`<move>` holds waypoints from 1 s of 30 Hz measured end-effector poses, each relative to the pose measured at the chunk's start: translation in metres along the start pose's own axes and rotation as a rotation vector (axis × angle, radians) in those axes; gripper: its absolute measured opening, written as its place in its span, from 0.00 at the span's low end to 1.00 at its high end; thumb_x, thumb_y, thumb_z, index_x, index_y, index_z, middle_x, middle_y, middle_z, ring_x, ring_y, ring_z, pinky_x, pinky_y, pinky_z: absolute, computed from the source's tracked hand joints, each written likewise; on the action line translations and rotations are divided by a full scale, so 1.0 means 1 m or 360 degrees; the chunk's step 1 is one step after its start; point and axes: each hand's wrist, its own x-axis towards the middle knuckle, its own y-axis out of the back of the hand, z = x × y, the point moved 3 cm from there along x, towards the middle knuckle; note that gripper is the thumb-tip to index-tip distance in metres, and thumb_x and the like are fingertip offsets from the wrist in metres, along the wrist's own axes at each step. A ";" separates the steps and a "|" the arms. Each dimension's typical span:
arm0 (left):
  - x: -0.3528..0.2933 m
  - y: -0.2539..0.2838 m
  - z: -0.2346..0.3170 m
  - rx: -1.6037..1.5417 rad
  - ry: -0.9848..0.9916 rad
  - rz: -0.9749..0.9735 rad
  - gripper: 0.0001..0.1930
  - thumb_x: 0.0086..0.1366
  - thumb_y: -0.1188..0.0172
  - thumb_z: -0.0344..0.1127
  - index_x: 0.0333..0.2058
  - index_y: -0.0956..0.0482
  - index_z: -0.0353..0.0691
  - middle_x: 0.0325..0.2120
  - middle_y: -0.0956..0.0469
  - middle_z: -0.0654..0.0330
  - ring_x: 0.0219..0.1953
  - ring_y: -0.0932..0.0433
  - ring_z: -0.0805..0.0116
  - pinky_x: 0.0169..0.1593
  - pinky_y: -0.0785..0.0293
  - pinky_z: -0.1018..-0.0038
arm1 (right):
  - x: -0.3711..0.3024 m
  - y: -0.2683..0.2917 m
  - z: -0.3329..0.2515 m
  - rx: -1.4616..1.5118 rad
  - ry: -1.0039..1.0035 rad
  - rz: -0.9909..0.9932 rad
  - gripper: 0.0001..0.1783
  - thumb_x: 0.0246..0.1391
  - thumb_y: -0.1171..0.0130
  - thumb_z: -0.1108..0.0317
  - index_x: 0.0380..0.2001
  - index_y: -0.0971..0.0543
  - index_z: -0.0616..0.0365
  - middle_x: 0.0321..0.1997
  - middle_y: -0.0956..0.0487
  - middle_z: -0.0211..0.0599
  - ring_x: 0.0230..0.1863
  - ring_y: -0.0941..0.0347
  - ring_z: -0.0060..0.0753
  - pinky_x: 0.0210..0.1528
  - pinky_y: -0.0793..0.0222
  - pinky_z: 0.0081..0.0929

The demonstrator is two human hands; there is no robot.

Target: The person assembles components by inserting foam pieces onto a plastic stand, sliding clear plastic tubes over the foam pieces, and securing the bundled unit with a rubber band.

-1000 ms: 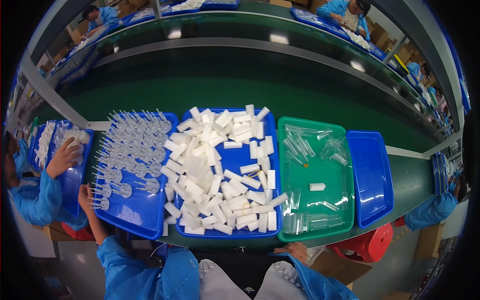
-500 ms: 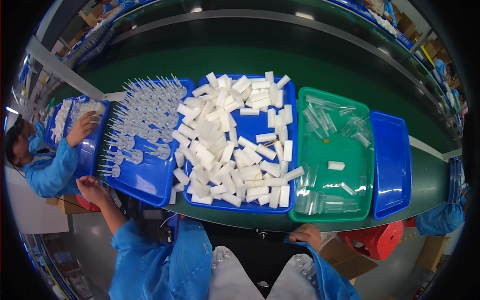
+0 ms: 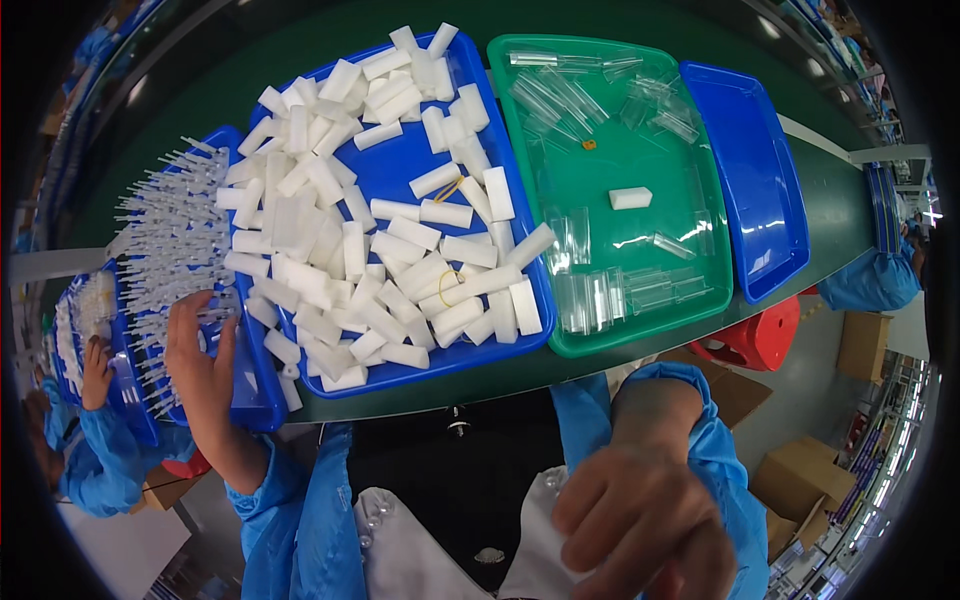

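Observation:
My left hand [image 3: 203, 355] reaches over the left blue tray [image 3: 262, 400], its fingers apart at the near side of the thin-stemmed whitish plastic pieces [image 3: 175, 240]. It looks open, though its fingertips are partly lost among the stems. My right hand [image 3: 640, 515] is raised close in front of my body, away from the trays. Its fingers bend downward and are blurred, so whether they hold something does not show. Between the hands and beyond them, a larger blue tray [image 3: 375, 378] carries a heap of white foam blocks [image 3: 320, 230].
Right of the blocks, a green tray [image 3: 645, 335] holds transparent plastic tubes [image 3: 590, 298], one white block [image 3: 630, 198] and a small orange piece [image 3: 589, 145]. Farther right is another blue tray [image 3: 755, 190]. A red stool [image 3: 755, 335] stands below the table. A co-worker's hand [image 3: 97, 372] is at far left.
My view has turned, shifting the trays left and up. My left hand has moved from beside the left tray onto its stemmed pieces. My right hand has left the table edge and risen toward me.

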 end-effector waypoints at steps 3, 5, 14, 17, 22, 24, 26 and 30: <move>0.003 -0.013 -0.011 0.0020 0.0081 0.0033 0.19 0.53 0.40 0.24 0.44 0.30 0.35 0.39 0.28 0.54 0.41 0.27 0.61 0.42 0.30 0.72 | -0.009 -0.028 0.013 -0.0073 0.0004 0.0323 0.19 0.58 0.52 0.66 0.54 0.30 0.42 0.18 0.29 0.31 0.09 0.45 0.13 0.11 0.60 0.16; 0.001 -0.015 -0.018 -0.0231 0.0318 0.0211 0.20 0.51 0.38 0.25 0.45 0.30 0.37 0.44 0.30 0.52 0.41 0.27 0.57 0.41 0.29 0.71 | -0.010 -0.025 0.025 0.0054 -0.0116 0.0329 0.20 0.58 0.51 0.66 0.54 0.31 0.39 0.17 0.30 0.29 0.10 0.43 0.15 0.11 0.56 0.17; -0.005 0.009 -0.003 -0.0008 -0.0212 0.0813 0.08 0.53 0.42 0.17 0.34 0.23 0.27 0.44 0.31 0.44 0.35 0.22 0.62 0.35 0.21 0.75 | 0.016 0.008 0.053 0.0195 -0.0307 0.0087 0.23 0.57 0.48 0.63 0.56 0.33 0.34 0.19 0.30 0.28 0.11 0.41 0.16 0.12 0.54 0.17; -0.026 0.017 -0.002 0.0138 -0.0388 0.1021 0.07 0.52 0.42 0.17 0.33 0.24 0.26 0.41 0.29 0.44 0.35 0.22 0.59 0.35 0.20 0.74 | 0.001 0.024 0.050 -0.0006 -0.0330 0.0184 0.11 0.55 0.52 0.62 0.23 0.32 0.56 0.24 0.26 0.37 0.21 0.30 0.31 0.14 0.47 0.22; -0.024 0.018 0.011 -0.0138 -0.0170 0.0536 0.09 0.49 0.41 0.17 0.32 0.23 0.27 0.31 0.23 0.48 0.33 0.23 0.55 0.37 0.28 0.65 | 0.001 0.044 0.066 -0.1854 -0.0982 0.0040 0.14 0.39 0.39 0.68 0.31 0.28 0.59 0.30 0.28 0.35 0.26 0.29 0.33 0.21 0.35 0.31; -0.017 0.012 0.013 -0.0103 -0.0146 0.0433 0.10 0.49 0.41 0.17 0.33 0.23 0.29 0.34 0.24 0.50 0.34 0.23 0.56 0.38 0.28 0.67 | -0.005 0.049 0.078 -0.2232 -0.1244 -0.0120 0.17 0.36 0.37 0.71 0.34 0.27 0.59 0.32 0.27 0.35 0.28 0.28 0.37 0.28 0.32 0.32; -0.012 0.007 0.017 -0.0058 -0.0122 0.0334 0.11 0.50 0.42 0.18 0.35 0.23 0.31 0.37 0.24 0.51 0.35 0.23 0.57 0.39 0.28 0.68 | -0.007 0.049 0.080 -0.2318 -0.1398 -0.0183 0.16 0.38 0.37 0.72 0.34 0.26 0.59 0.35 0.26 0.38 0.31 0.27 0.40 0.31 0.31 0.32; -0.006 -0.005 0.012 0.0046 0.0092 0.0157 0.17 0.50 0.39 0.22 0.41 0.26 0.39 0.50 0.33 0.53 0.40 0.24 0.54 0.41 0.28 0.69 | -0.008 0.055 0.080 -0.2385 -0.1354 -0.0217 0.16 0.39 0.38 0.74 0.36 0.24 0.59 0.34 0.24 0.39 0.32 0.27 0.41 0.33 0.31 0.30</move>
